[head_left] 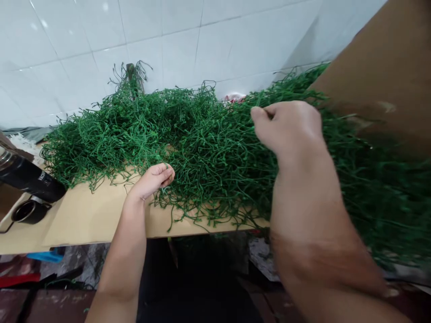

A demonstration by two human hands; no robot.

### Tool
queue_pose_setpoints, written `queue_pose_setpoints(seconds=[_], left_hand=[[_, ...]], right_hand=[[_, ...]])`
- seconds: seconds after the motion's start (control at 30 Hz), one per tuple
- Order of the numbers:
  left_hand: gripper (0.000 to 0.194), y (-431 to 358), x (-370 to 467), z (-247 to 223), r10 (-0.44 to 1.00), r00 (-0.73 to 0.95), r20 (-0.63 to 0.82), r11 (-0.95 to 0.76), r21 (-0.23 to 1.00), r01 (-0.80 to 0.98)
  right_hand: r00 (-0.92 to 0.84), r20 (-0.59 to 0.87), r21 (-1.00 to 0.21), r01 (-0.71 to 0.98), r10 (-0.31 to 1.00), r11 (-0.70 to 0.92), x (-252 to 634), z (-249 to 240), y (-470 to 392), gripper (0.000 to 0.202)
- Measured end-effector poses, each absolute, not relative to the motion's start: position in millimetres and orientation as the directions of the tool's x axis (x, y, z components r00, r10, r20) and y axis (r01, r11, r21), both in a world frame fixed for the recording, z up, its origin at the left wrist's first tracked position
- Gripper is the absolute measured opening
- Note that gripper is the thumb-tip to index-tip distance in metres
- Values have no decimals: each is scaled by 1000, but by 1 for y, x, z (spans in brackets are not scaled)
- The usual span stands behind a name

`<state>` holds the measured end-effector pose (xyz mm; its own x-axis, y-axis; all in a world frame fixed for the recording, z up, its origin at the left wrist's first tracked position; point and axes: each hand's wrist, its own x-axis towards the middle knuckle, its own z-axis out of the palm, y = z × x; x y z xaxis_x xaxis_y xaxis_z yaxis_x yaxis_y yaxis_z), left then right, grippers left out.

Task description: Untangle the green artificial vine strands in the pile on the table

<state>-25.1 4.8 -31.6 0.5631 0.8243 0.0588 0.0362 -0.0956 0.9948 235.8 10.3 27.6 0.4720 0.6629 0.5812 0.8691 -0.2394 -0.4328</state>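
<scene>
A wide tangled pile of thin green strands with small forked tips (222,152), like artificial plant stems, lies across a cardboard-covered table (90,215). My left hand (158,176) is closed in a pinch at the pile's near edge, left of the middle. A speck of green shows by its thumb, but what the fingers hold is too small to make out. Over the right part of the pile, my right hand (291,125) is closed, knuckles up. Its fingers are mostly hidden from me, along with anything inside them.
At the left a black flask (32,179) lies tilted beside a dark metal cup (31,211). A large cardboard sheet (380,76) leans at the right. White tiled wall (235,40) stands behind the pile. Below the table edge are a blue object (47,255) and scattered items.
</scene>
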Motion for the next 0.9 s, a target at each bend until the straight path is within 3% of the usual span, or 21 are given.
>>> queue_pose_setpoints(seconds=[0.13,0.17,0.27,0.3,0.43,0.5,0.57,0.63,0.73,0.8,0.9], left_hand=[[35,-2,-21,-36,868,492,61,-82,996,21],[33,-4,-19,-37,883,464,67,-87,996,23],[28,-6,-10,-40,932,360,50,-77,995,61],[27,-7,-8,-41,945,326,33,-65,994,87],[19,-10,-20,-38,971,237,36,-98,962,255],[16,-13,-40,-32,972,218,82,-154,928,340],[16,-12,-65,-24,971,170,170,-223,897,380],[32,-3,-86,-17,944,45,326,-312,845,435],[81,31,-98,-17,823,-64,565,-346,586,733],[107,61,-92,-25,806,-4,592,-271,374,887],[108,103,-77,-44,859,38,510,-151,183,972]], right_hand=[[369,433,-431,886,822,-171,205,39,-13,40],[295,337,-441,888,894,-127,189,37,-15,42],[-153,188,-555,799,970,233,135,21,-5,38],[-224,140,-592,762,965,262,118,15,3,38],[-349,-78,-901,426,934,84,69,2,34,29],[-357,-56,-978,205,933,19,60,5,44,22],[-331,15,-995,88,943,46,60,14,50,23],[-309,44,-998,27,950,55,67,23,53,28],[-287,69,-997,-1,956,71,78,37,53,30],[-286,149,-983,61,947,173,82,43,49,31],[-321,317,-911,159,892,381,86,52,42,32]])
